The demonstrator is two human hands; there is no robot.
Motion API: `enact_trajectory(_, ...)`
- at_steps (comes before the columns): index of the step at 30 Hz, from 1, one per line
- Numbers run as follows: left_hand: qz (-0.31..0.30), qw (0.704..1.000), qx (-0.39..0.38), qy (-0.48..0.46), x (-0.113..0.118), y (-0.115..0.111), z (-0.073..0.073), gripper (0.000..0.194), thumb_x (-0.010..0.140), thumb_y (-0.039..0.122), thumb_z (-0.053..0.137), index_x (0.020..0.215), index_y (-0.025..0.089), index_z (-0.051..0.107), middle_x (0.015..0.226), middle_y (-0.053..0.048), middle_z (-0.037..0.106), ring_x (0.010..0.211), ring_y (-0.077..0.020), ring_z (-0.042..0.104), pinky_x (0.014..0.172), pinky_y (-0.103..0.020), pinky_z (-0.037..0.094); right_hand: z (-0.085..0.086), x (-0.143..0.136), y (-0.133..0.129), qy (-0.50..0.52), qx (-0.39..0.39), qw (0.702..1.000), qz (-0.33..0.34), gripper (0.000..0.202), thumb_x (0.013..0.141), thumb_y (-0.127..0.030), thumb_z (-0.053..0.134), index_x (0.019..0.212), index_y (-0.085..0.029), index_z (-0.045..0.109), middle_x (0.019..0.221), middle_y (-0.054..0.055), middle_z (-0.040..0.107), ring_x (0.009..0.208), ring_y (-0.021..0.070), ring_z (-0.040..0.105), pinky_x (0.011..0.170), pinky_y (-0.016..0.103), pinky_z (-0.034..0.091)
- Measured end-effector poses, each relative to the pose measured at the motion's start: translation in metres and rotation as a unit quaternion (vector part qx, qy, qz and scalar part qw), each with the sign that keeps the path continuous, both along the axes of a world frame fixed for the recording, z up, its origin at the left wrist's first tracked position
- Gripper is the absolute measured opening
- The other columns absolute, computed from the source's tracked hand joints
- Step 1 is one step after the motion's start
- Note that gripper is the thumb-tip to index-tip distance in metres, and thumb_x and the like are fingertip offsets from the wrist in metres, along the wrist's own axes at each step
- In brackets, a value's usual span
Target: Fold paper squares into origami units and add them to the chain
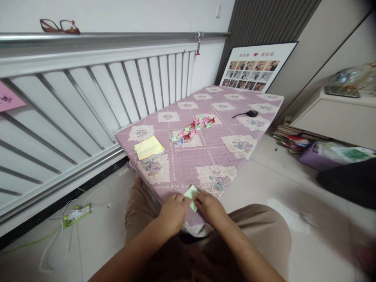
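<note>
A small pale green sheet of folding paper [191, 192] lies turned corner-up on the near edge of the cloth-covered table. My left hand [175, 209] is closed at its left corner, fingers curled on the paper. On the opposite side my right hand [210, 207] pinches the right corner. Farther up the table, several small folded paper pieces [187, 136] in green, pink, red and lilac stand in two rows. To their left sits a stack of square paper [149, 148] with a yellow sheet on top.
The purple floral tablecloth [185, 164] covers the table. A black ladle-like utensil [252, 113] lies at the far right. Along the left runs a white radiator [117, 90], with a power strip [76, 215] on the floor. A photo board [255, 66] leans behind.
</note>
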State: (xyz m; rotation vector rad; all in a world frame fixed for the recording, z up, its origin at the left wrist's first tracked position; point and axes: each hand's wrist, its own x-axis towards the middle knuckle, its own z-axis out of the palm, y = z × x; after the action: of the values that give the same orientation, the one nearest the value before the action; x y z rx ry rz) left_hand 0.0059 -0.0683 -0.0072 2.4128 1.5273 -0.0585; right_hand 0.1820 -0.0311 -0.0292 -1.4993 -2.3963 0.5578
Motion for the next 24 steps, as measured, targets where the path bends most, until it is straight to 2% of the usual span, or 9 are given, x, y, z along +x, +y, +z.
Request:
enact_trajectory(1, 0.026, 1.0, -0.007, -0.015, 0.0, 0.008, 0.003, 0.036, 0.091, 0.02, 0.043, 0.125, 0.024, 0.05, 0.111, -0.007, 0.058, 0.103, -0.0213, 0.052, 0.09, -0.034, 0.042, 0.0, 0.0, 0.001, -0.001, -0.003, 1.0, -0.001, 0.013, 0.084, -0.017, 0.051, 0.075, -0.022, 0.06, 0.08, 0.002, 0.063, 0.076, 0.0156, 0.058, 0.069, 0.025, 0.04)
enact_trajectory(4, 0.09, 0.996, 0.003, -0.025, 0.003, 0.03, 0.006, 0.025, 0.09, 0.028, 0.05, 0.113, 0.02, 0.054, 0.109, -0.007, 0.058, 0.104, -0.0215, 0.052, 0.09, -0.033, 0.041, 0.002, 0.001, 0.002, -0.007, 0.002, 1.0, -0.027, 0.006, 0.081, -0.017, 0.055, 0.082, -0.021, 0.06, 0.084, 0.004, 0.062, 0.079, 0.0174, 0.058, 0.07, 0.027, 0.04)
enact_trajectory(6, 0.109, 0.994, 0.0, -0.02, 0.008, 0.039, 0.006, 0.028, 0.086, 0.032, 0.057, 0.11, 0.018, 0.053, 0.11, -0.008, 0.057, 0.106, -0.0231, 0.052, 0.09, -0.034, 0.041, 0.003, 0.002, 0.004, -0.017, 0.019, 0.998, -0.064, 0.018, 0.078, -0.02, 0.06, 0.096, -0.02, 0.059, 0.094, 0.007, 0.062, 0.087, 0.0208, 0.057, 0.074, 0.03, 0.04)
enact_trajectory(9, 0.107, 0.994, -0.024, -0.022, 0.012, 0.046, 0.005, 0.035, 0.081, 0.033, 0.063, 0.109, 0.017, 0.052, 0.111, -0.009, 0.057, 0.106, -0.0242, 0.053, 0.09, -0.035, 0.04, 0.006, 0.004, 0.007, -0.038, 0.028, 0.994, -0.099, 0.036, 0.073, -0.027, 0.068, 0.107, -0.02, 0.058, 0.102, 0.01, 0.06, 0.094, 0.025, 0.055, 0.076, 0.033, 0.04)
enact_trajectory(18, 0.087, 0.994, -0.06, -0.032, 0.009, 0.061, 0.004, 0.035, 0.074, 0.036, 0.069, 0.101, 0.017, 0.055, 0.103, -0.008, 0.062, 0.095, -0.0242, 0.059, 0.08, -0.032, 0.043, 0.012, 0.008, 0.012, -0.05, -0.02, 0.995, -0.082, 0.038, 0.072, -0.033, 0.072, 0.106, -0.023, 0.061, 0.106, 0.007, 0.058, 0.1, 0.0251, 0.052, 0.078, 0.033, 0.037)
enact_trajectory(24, 0.095, 0.993, -0.052, -0.056, 0.011, 0.059, 0.002, 0.031, 0.073, 0.031, 0.069, 0.098, 0.019, 0.055, 0.105, -0.008, 0.061, 0.1, -0.0238, 0.056, 0.085, -0.031, 0.041, 0.003, 0.01, 0.009, -0.045, -0.004, 0.996, -0.081, 0.047, 0.074, -0.034, 0.071, 0.119, -0.026, 0.057, 0.11, 0.007, 0.056, 0.105, 0.0254, 0.049, 0.08, 0.034, 0.035)
